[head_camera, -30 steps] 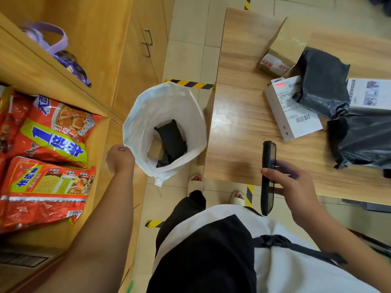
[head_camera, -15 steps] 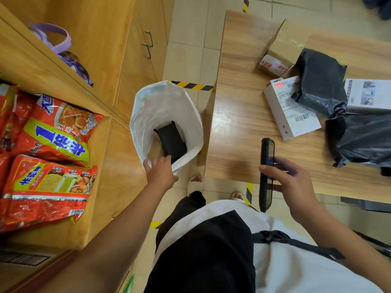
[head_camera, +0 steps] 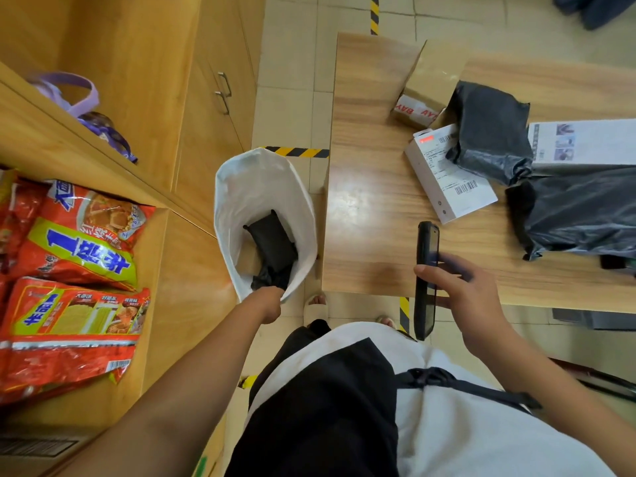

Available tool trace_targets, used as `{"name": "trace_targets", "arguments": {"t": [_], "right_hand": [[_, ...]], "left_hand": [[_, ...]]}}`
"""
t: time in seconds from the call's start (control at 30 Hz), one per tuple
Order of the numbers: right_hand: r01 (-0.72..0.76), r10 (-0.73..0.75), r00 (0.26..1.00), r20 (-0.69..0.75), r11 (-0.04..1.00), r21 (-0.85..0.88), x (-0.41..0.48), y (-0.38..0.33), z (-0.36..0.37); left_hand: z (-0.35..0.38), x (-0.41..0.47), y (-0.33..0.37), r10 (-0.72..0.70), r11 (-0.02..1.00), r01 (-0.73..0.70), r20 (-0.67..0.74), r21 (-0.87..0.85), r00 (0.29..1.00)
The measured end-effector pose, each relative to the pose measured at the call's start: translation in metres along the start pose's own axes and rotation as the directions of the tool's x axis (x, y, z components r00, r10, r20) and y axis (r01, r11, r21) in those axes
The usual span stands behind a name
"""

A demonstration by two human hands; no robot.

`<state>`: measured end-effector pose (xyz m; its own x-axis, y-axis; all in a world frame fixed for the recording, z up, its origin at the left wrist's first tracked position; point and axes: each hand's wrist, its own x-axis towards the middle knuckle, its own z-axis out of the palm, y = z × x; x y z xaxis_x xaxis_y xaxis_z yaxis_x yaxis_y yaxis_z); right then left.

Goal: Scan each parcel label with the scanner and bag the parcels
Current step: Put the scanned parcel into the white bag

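Our right hand [head_camera: 464, 297] grips the scanner [head_camera: 427, 242] over the near edge of the tabletop [head_camera: 371, 201]. Our left hand [head_camera: 270, 304] meets the near rim of the white bag [head_camera: 261, 166], fingers hidden; we cannot tell their state. A black parcel [head_camera: 273, 242] lies inside, beside the left edge.

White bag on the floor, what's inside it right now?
A black parcel lies inside the white bag. The left hand reaches over the near rim; its fingers are hidden, and whatever lies beneath the parcel is covered.
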<state>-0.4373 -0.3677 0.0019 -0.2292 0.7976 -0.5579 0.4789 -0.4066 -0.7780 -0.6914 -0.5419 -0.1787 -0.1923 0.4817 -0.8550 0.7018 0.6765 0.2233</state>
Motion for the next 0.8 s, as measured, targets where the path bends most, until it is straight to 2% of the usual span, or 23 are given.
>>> {"name": "trace_targets", "arguments": {"t": [0.1, 0.2, 0.3, 0.37, 0.43, 0.5, 0.67, 0.8], "right_hand": [[0.008, -0.008, 1.0, 0.001, 0.999, 0.037, -0.001, -0.004, -0.002], [0.004, -0.002, 1.0, -0.02, 0.997, 0.071, -0.002, -0.007, -0.009], [-0.002, 0.009, 0.999, -0.045, 0.991, 0.134, -0.002, -0.009, -0.02], [0.001, 0.01, 0.998, -0.061, 0.985, 0.175, -0.003, -0.009, -0.03], [0.012, 0.004, 0.997, -0.072, 0.975, 0.221, -0.006, -0.009, -0.041], [0.006, 0.019, 0.996, -0.091, 0.963, 0.27, -0.008, -0.008, -0.055], [0.034, 0.025, 0.985, -0.168, 0.941, 0.337, -0.012, 0.002, -0.093], [0.037, 0.063, 0.966, -0.25, 0.926, 0.375, -0.013, 0.018, -0.129]], "left_hand": [[-0.003, -0.005, 0.006, 0.014, 1.0, -0.014, -0.01, -0.021, 1.0], [-0.016, -0.009, 0.014, 0.015, 0.991, -0.021, -0.05, -0.135, 0.999], [-0.04, -0.014, 0.03, -0.003, 0.951, -0.052, -0.179, -0.304, 0.984], [-0.061, -0.02, 0.049, -0.038, 0.916, -0.108, -0.352, -0.386, 0.935], [-0.085, -0.025, 0.075, -0.045, 0.882, -0.212, -0.521, -0.422, 0.852], [-0.107, -0.03, 0.11, -0.028, 0.836, -0.309, -0.598, -0.453, 0.801], [-0.128, -0.028, 0.218, 0.158, 0.844, -0.416, -0.584, -0.338, 0.796], [-0.127, -0.017, 0.31, 0.007, 0.788, -0.312, -0.5, -0.53, 0.866]]}}
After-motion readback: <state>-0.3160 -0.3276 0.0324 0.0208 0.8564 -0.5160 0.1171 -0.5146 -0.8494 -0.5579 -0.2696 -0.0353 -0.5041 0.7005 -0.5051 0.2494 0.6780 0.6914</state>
